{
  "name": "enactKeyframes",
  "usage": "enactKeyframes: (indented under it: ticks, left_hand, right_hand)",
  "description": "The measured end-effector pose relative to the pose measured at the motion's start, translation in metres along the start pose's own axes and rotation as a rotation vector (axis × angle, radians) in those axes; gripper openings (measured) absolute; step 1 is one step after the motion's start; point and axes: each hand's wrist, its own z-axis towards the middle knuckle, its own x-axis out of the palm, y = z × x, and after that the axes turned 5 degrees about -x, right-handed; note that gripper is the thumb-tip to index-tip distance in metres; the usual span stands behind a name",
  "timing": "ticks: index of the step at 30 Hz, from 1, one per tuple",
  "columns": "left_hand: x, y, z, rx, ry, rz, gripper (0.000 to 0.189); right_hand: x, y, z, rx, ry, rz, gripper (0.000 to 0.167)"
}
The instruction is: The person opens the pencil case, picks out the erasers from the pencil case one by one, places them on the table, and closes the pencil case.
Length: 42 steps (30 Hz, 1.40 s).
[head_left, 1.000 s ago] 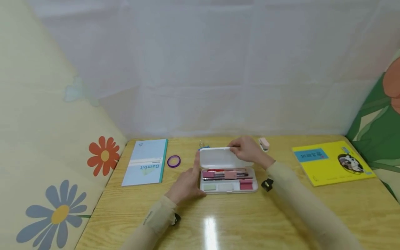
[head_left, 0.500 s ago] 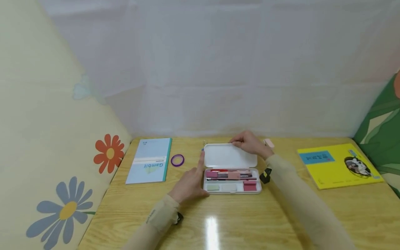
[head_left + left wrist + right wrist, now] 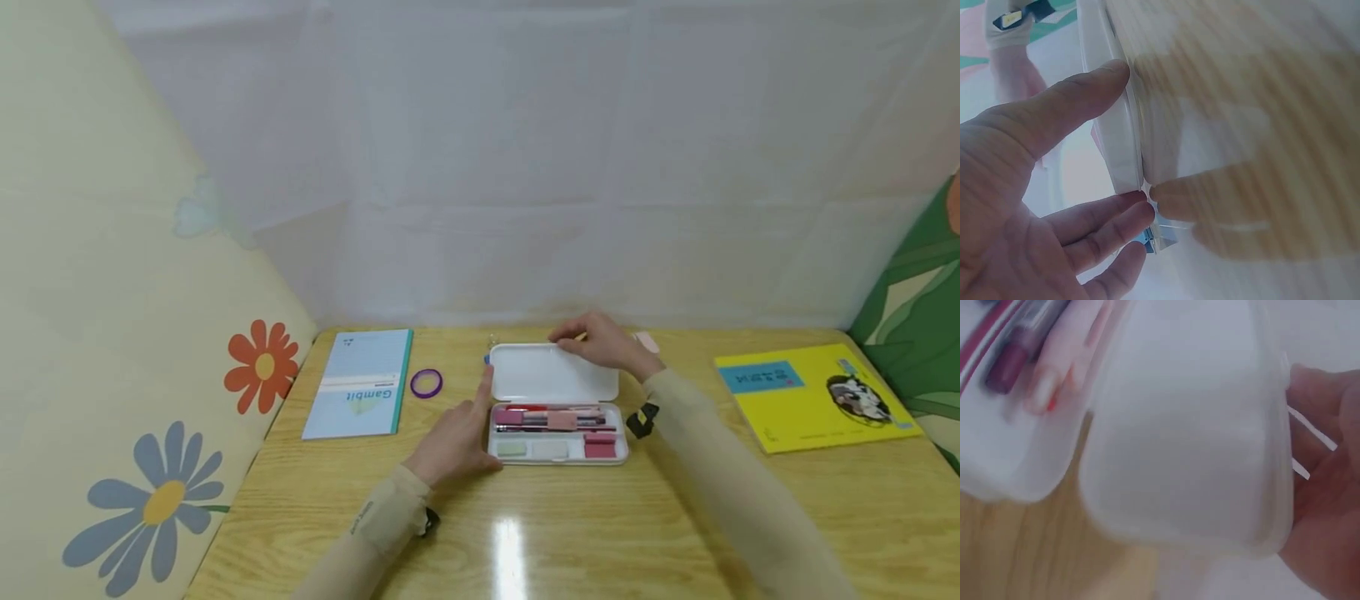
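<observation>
A white pencil case stands open on the table, its lid folded back to the far side. Several pens, a pale green block, a whitish block and a dark pink piece lie in it. My left hand rests at the case's left end: the thumb touches the near side, the other fingers the short end, as the left wrist view shows. With thumb and fingers my right hand holds the lid's far edge; some fingertips are hidden behind that edge.
To the left lie a purple tape roll and a Gambit notebook. Behind the lid sits a blue clip, partly hidden. A pink stapler-like item is behind the right wrist. A yellow book lies right.
My right hand has swung the lid farther back, away from the case's base. My left hand has stayed at the left end. The head view has shifted slightly.
</observation>
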Motion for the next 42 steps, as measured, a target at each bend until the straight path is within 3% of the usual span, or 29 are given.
enactKeyframes:
  ticks: [2,5,9,12,17,20,29,42]
  left_hand:
    - [0.0,0.0,0.0,0.0,0.003,0.002,0.143]
    - [0.001,0.001,0.0,0.001,0.005,0.005,0.143]
    - [0.001,0.001,0.001,0.001,-0.002,0.011,0.144]
    - [0.001,0.001,0.001,0.005,-0.007,0.018,0.144]
    - [0.001,0.0,0.001,0.025,-0.016,0.04,0.145]
    - [0.0,0.0,0.001,0.023,-0.014,0.043,0.144]
    - [-0.001,0.0,0.001,0.03,-0.017,0.037,0.144]
    - [-0.001,0.001,0.001,0.037,-0.011,0.057,0.143]
  right_hand:
    - [0.001,0.01,-0.004,0.002,-0.03,-0.027,0.026]
    - [0.007,0.029,-0.01,0.0,-0.141,-0.067,0.026]
    - [0.022,0.053,-0.013,-0.082,-0.249,-0.092,0.02]
    - [0.036,0.066,-0.014,-0.11,-0.19,-0.125,0.019]
    - [0.064,0.078,-0.016,-0.046,0.002,-0.284,0.018]
    - [0.078,0.08,-0.018,-0.044,0.053,-0.355,0.014]
    - [0.097,0.073,-0.019,-0.093,0.016,-0.457,0.01]
    - [0.096,0.07,-0.019,-0.13,0.0,-0.503,0.012]
